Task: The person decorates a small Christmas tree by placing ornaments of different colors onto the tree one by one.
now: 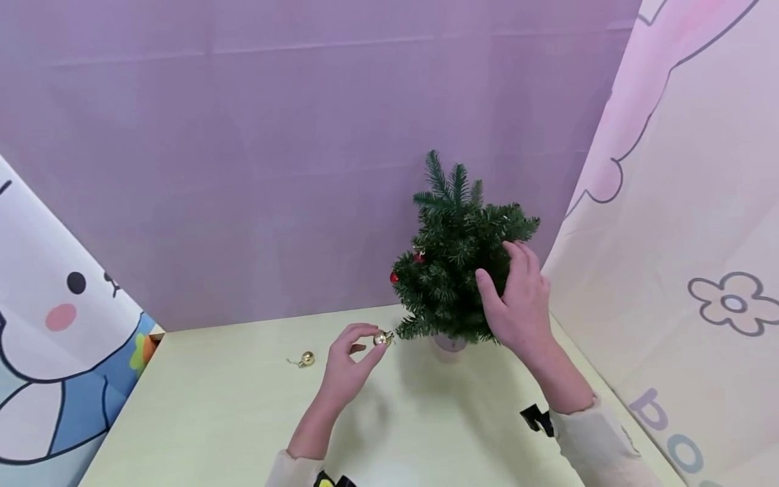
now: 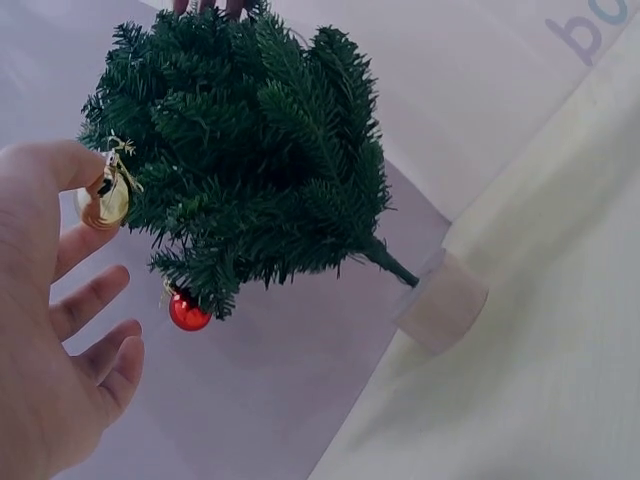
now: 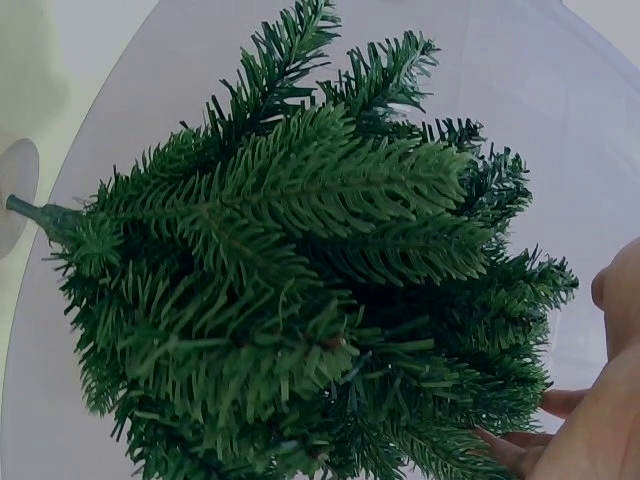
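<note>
A small artificial Christmas tree (image 1: 453, 270) stands in a pale round base (image 1: 449, 346) on the table. My left hand (image 1: 349, 365) pinches a shiny gold bauble (image 1: 383, 339) between thumb and index finger, left of the lower branches; its other fingers are spread in the left wrist view. The right hand (image 1: 520, 301) is at the tree's right side, fingers loosely bent, fingertips among or against the branches. Whether it grips a branch is hidden. Two red baubles hang on the tree's left side, one showing clearly in the left wrist view as a red bauble (image 2: 189, 311).
Another gold bauble (image 1: 307, 359) with a string lies on the pale table (image 1: 231, 406), left of my left hand. A purple cloth (image 1: 274, 169) rises behind. Printed cloths flank the table, the right one (image 1: 688, 223) close to the right arm.
</note>
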`<state>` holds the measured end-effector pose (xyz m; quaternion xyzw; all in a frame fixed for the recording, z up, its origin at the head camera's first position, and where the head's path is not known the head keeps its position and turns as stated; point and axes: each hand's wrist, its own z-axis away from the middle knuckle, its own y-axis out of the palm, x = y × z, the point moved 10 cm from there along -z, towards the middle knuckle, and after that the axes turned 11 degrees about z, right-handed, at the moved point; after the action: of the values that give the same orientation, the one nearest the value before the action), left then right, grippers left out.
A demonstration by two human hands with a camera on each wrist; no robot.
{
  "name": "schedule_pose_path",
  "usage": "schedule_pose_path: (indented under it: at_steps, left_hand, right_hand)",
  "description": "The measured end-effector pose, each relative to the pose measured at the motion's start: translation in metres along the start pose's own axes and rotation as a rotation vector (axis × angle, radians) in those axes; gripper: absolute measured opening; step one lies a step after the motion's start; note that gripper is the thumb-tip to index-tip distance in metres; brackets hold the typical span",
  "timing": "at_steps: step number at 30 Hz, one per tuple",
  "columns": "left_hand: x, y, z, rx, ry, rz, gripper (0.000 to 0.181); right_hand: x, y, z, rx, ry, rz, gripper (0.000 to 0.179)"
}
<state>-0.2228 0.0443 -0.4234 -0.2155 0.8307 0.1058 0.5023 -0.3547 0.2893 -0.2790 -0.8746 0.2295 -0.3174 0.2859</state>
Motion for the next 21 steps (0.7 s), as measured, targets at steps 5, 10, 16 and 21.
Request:
schedule_pose_path:
  at_steps: [5,10,16,21]
  left_hand:
    - [0.0,0.01,-0.001,-0.013,-0.01,0.03,0.019]
    - [0.0,0.018,-0.001,-0.023,-0.029,0.052,0.018]
    - [-0.012,0.024,-0.002,-0.028,-0.05,0.063,0.018]
    - [-0.037,0.031,-0.002,-0.004,-0.049,0.077,0.018]
  right_hand:
    - [-0.003,0.0,0.003,-0.015,-0.007,-0.007,0.064]
    - [-0.004,-0.001,0.005,-0.02,-0.026,-0.003,0.065]
    - [0.006,-0.006,0.011,-0.183,-0.136,0.07,0.065]
    - [0.039,-0.009,0.039,-0.399,-0.395,0.046,0.048]
